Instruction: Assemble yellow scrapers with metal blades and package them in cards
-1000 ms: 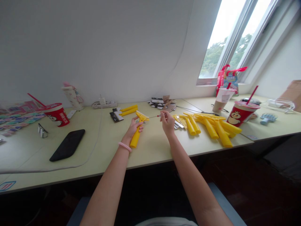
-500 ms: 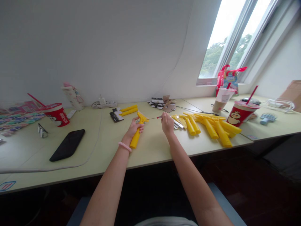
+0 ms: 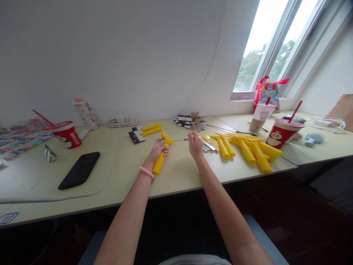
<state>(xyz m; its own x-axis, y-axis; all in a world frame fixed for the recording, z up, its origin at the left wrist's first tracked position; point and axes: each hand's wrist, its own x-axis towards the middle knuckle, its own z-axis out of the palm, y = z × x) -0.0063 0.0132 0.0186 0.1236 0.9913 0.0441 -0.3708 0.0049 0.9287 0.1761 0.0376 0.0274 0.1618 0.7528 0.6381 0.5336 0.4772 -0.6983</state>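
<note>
Starting with the head view, what is held?
"The scraper (image 3: 158,163) is gripped by the left hand (image 3: 157,151) over the worktop (image 3: 176,175); the screwdriver (image 3: 186,139) is held in the closed right hand (image 3: 195,145), its tip at the scraper's upper end."
"How is this best done?"
"The screwdriver should be kept straight, the scraper firmly braced."
"And the containers?"
"Beige drink (image 3: 255,125), seemingly, is seen in the clear cup (image 3: 262,111); the red cups' (image 3: 65,137) contents are hidden."
</note>
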